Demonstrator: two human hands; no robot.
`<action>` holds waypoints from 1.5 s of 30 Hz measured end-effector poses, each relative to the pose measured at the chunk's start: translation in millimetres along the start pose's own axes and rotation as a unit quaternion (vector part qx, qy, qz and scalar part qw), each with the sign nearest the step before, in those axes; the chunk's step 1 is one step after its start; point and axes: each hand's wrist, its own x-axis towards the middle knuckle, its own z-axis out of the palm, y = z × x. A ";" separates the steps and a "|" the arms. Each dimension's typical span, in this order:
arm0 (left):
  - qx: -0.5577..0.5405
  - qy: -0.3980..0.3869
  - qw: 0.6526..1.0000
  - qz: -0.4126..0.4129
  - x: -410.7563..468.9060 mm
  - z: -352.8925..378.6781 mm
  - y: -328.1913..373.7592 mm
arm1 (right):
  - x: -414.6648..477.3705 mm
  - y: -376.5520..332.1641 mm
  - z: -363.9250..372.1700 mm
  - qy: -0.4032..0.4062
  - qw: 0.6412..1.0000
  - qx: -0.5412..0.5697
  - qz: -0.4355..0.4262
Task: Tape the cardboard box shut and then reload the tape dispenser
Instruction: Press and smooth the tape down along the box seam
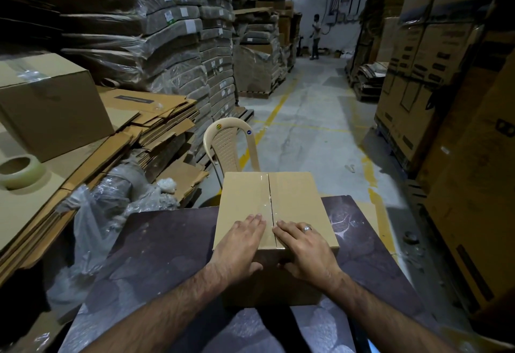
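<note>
Standing behind cardboard box point(292, 199): plastic chair point(227, 143); tape roll point(21, 171) well apart.

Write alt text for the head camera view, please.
The left hand and right hand press flat on a cardboard box, either side of its clear-taped centre seam. The box sits on a dark table in a warehouse, with a plastic chair behind it and a tape roll on flattened cardboard at left.

The left hand point(240, 244) and right hand point(304, 247) lie flat, palms down.
</note>
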 end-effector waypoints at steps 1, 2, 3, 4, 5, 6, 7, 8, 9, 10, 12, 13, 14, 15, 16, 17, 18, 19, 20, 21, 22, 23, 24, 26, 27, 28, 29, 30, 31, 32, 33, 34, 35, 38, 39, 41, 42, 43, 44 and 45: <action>0.003 -0.001 1.000 0.003 -0.5 -0.1 0.0 | -0.5 0.8 -0.2 -0.003 1.000 0.000 -0.003; 0.006 0.000 1.000 0.003 -0.9 0.0 0.5 | -0.5 0.3 -0.2 -0.004 1.000 0.001 -0.004; 0.008 0.005 1.000 0.000 -1.0 0.2 1.5 | 0.2 -1.0 0.0 -0.002 1.000 0.005 -0.001; 0.007 0.010 1.000 -0.002 -1.2 0.4 2.1 | 0.7 -2.6 0.6 0.000 1.000 0.009 0.005; 0.007 0.013 1.000 -0.003 -1.3 0.4 2.2 | 0.9 -3.6 0.7 0.003 1.000 0.011 0.010; 0.008 0.012 1.000 0.000 -1.2 -0.4 2.1 | 0.7 -3.1 0.4 0.004 1.000 0.012 0.011; 0.009 0.008 1.000 0.006 -1.2 -1.0 1.4 | 0.2 -1.6 0.2 0.003 1.000 0.012 0.006; 0.012 0.004 1.000 0.012 -1.6 -1.4 0.9 | -0.1 -0.4 0.0 0.001 1.000 0.009 -0.001; 0.013 0.002 1.000 0.013 -1.9 -1.2 0.9 | -0.2 -0.1 0.0 0.001 1.000 0.008 -0.004; 0.013 0.005 1.000 0.011 -2.0 -0.3 1.2 | -0.2 -1.4 -0.2 0.004 1.000 0.010 0.000; 0.012 0.011 1.000 0.008 -2.1 -0.2 1.6 | 0.2 -5.0 -0.6 0.014 1.000 0.020 0.015; 0.012 0.011 1.000 0.011 -2.1 -0.5 1.2 | 0.1 -5.3 -0.7 0.018 0.999 0.022 0.015; 0.013 0.008 1.000 0.017 -1.9 -0.4 0.0 | -0.2 -4.3 -0.5 0.018 1.000 0.022 0.009; 0.013 0.004 1.000 0.023 -2.3 -0.4 -0.7 | -0.7 -2.9 -0.4 0.016 1.000 0.021 0.000; 0.013 0.003 1.000 0.025 -2.7 -0.2 -1.0 | -1.0 -1.7 -0.4 0.016 1.000 0.021 -0.005; 0.010 0.006 1.000 0.021 -2.8 0.5 -0.8 | -0.9 -1.4 0.0 0.017 1.000 0.024 -0.004; 0.004 0.012 1.000 0.015 -3.0 1.2 -0.1 | -0.5 -2.0 -0.2 0.019 0.999 0.028 0.001; 0.000 0.016 1.000 0.012 -2.8 1.3 0.4 | 0.0 -2.9 -0.2 0.019 0.999 0.032 0.007; 0.003 0.016 1.000 0.013 -2.6 1.1 0.9 | 0.1 -3.5 -0.5 0.018 0.999 0.032 0.008; 0.010 0.013 1.000 0.018 -2.2 0.6 1.2 | -0.1 -2.9 -0.8 0.016 0.999 0.030 0.003; 0.017 0.008 1.000 0.022 -1.9 -0.2 1.4 | -0.5 -1.8 -1.1 0.012 1.000 0.026 -0.005; 0.018 0.005 1.000 0.022 -1.8 -0.7 1.5 | -0.9 -1.1 -1.6 0.009 1.000 0.023 -0.010; 0.017 0.006 1.000 0.019 -1.5 -0.3 1.3 | -1.0 -0.9 -1.8 0.009 1.000 0.024 -0.010; 0.009 0.015 1.000 0.014 -1.2 0.9 1.3 | -0.8 -2.0 -2.4 0.016 0.999 0.029 -0.002; 0.007 0.016 1.000 0.015 -1.6 1.4 1.2 | -0.8 -2.4 -3.3 0.016 0.999 0.031 0.000; 0.007 0.016 1.000 0.019 -1.9 1.6 0.9 | -1.2 -2.1 -4.1 0.014 0.999 0.031 -0.003; 0.009 0.015 1.000 0.023 -2.6 1.2 0.3 | -1.6 -1.2 -4.8 0.011 0.999 0.029 -0.010; 0.011 0.014 1.000 0.025 -3.2 0.7 -0.3 | -1.8 -0.8 -5.2 0.008 0.999 0.027 -0.016; 0.011 0.015 1.000 0.024 -3.2 0.4 -0.6 | -1.5 -0.5 -4.9 0.008 0.999 0.027 -0.016; 0.009 0.015 1.000 0.023 -2.8 0.3 -0.4 | -1.0 -0.7 -3.9 0.011 0.999 0.031 -0.010; 0.009 0.014 1.000 0.022 -2.2 0.0 0.0 | -0.6 -1.5 -2.8 0.015 0.999 0.034 -0.002; 0.011 0.012 1.000 0.022 -1.8 -0.1 0.2 | -0.4 -2.7 -2.0 0.018 0.999 0.036 0.002; 0.016 0.008 1.000 0.022 -1.6 -0.5 0.6 | -0.9 -3.4 -1.9 0.018 0.999 0.035 0.002; 0.031 0.000 0.999 0.024 -1.6 -0.4 0.3 | -2.4 -4.7 -4.5 0.016 1.000 0.018 -0.009; 0.030 0.002 0.999 0.023 -1.5 0.5 0.3 | -2.3 -4.6 -4.6 0.020 1.000 0.015 -0.008; 0.021 0.002 1.000 0.022 -1.1 1.4 0.1 | -1.2 -5.4 -3.3 0.031 0.999 0.017 0.000; 0.016 0.002 1.000 0.023 -1.4 1.5 -0.4 | -1.0 -6.0 -2.3 0.033 0.999 0.017 0.003; 0.015 0.002 1.000 0.026 -1.6 1.2 -1.1 | -1.1 -6.2 -1.5 0.034 0.999 0.015 0.002; 0.017 0.000 0.999 0.030 -1.9 0.8 -2.0 | -1.6 -6.1 -1.0 0.034 0.999 0.013 0.000; 0.020 -0.004 0.999 0.033 -2.3 0.4 -2.3 | -2.4 -6.0 -0.7 0.033 0.999 0.014 -0.001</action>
